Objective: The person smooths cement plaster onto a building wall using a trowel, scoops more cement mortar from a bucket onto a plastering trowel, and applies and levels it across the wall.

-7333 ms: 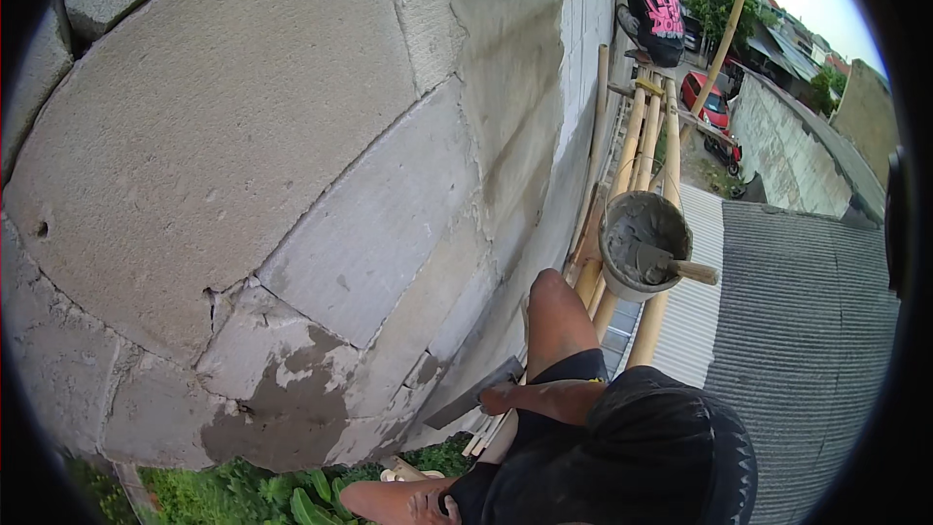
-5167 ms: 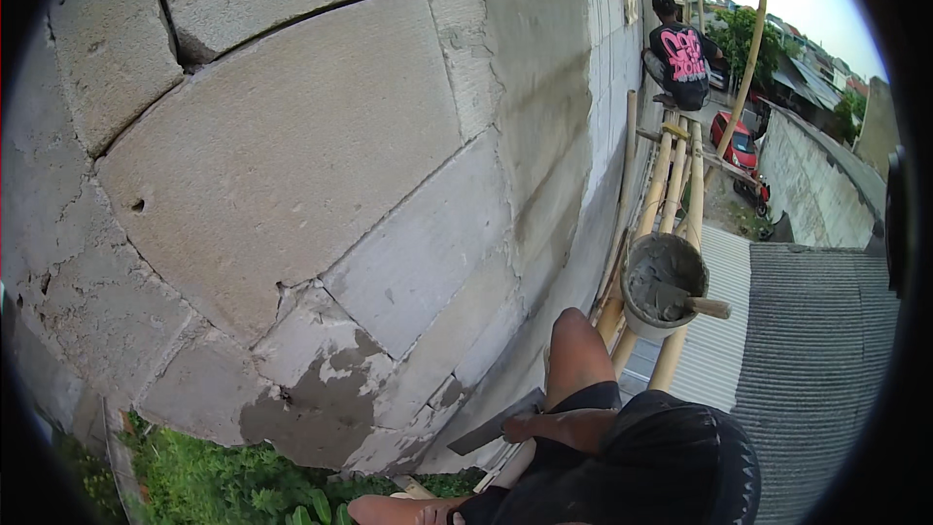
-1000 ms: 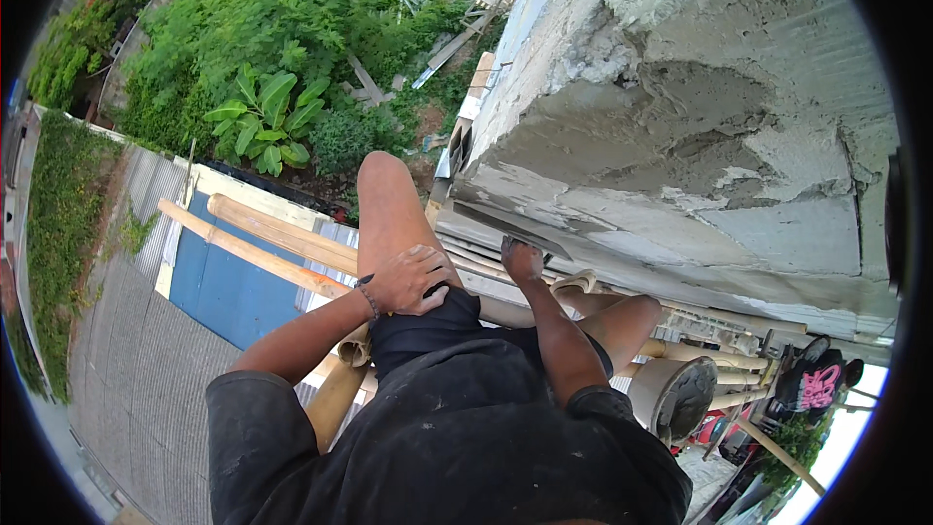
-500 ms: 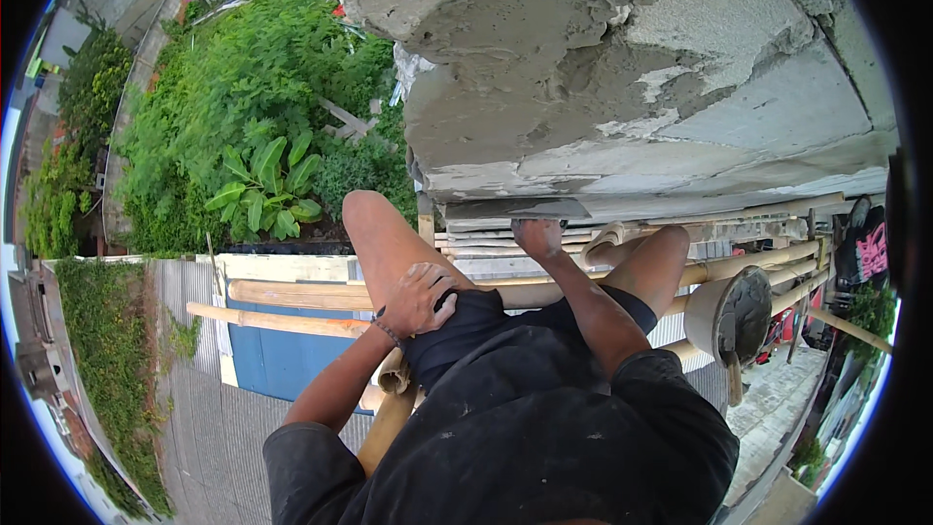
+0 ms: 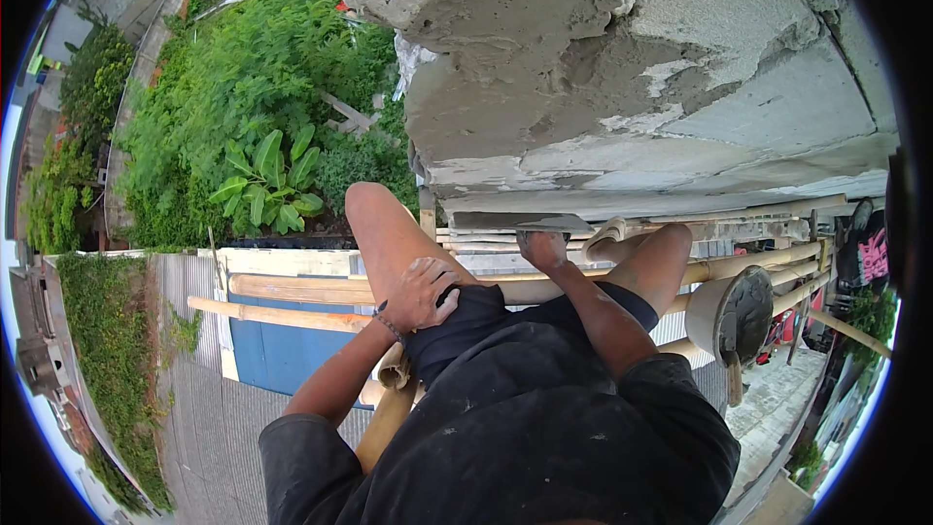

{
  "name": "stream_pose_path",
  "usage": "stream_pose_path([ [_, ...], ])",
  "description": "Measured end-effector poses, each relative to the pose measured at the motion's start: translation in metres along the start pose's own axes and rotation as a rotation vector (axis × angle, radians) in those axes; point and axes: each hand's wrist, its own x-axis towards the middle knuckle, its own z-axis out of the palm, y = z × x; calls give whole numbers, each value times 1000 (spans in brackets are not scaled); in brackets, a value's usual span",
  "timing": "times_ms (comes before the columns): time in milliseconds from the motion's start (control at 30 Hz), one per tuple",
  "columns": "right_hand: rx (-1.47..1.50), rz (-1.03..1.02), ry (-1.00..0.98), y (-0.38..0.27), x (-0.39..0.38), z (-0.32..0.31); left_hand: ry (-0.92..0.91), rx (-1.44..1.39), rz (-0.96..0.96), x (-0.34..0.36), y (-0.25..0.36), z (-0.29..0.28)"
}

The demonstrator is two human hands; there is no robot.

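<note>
My right hand [image 5: 542, 249] is closed around a plastering trowel whose flat grey blade [image 5: 518, 221] lies along the lower part of the wall. The fingers hide its handle, and I cannot tell whether the blade touches the surface. Damp, darker mortar [image 5: 515, 49] covers part of the rough grey wall [image 5: 748, 126], with paler dry patches beside it. On my left thigh rests my left hand [image 5: 426, 294], grey with mortar dust, its fingers spread and holding nothing.
Bamboo poles [image 5: 301, 290] run crosswise beneath me as scaffolding. A bucket [image 5: 708, 316] with grey mortar [image 5: 746, 311] stands to my right. Lower down at left are a corrugated roof [image 5: 228, 437] and a blue panel [image 5: 282, 358]. Green plants [image 5: 258, 190] grow beyond the wall's left edge.
My right hand and the trowel have come slightly back toward me, away from the wall's damp area. The left hand stays on the thigh.
</note>
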Motion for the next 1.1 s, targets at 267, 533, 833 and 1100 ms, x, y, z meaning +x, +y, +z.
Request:
stream_pose_path([
  [267, -93, -85, -244, -5, 13, 51, 5, 9, -16, -5, -2, 4],
  [533, -105, -10, -281, 3, 27, 52, 19, 33, 2, 0, 3, 2],
  [833, 47, 136, -96, -10, 29, -22, 25, 33, -23, -4, -1, 4],
  [1100, 90, 14, -8, 4, 0, -34, 22, -10, -9, -2, 0, 0],
])
